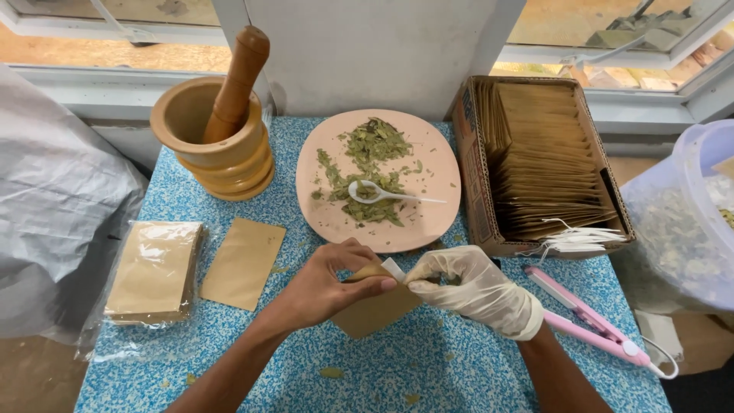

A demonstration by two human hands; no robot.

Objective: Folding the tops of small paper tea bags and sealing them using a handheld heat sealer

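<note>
Left hand: the bare left hand (pixel 336 284) pinches the top edge of a small brown paper sachet (pixel 375 310), fingers curled closed on it, just above the blue speckled table (pixel 428 367).
Right hand: the gloved right hand (pixel 478 289) grips the same edge, thumb and forefinger closed on a white tag (pixel 394 268) at the mouth.
Sachet: between both hands, in front of the pink plate (pixel 428 222).
Plate: dried green leaves (pixel 367 164) and a white plastic spoon (pixel 375 193).
Doing it well: I'd judge the mouth needs holding wide and level, both pinches near the corners.
Nearby: wooden mortar and pestle (pixel 218 130), box of empty sachets (pixel 543 164), pink heat sealer (pixel 589 321).
</note>
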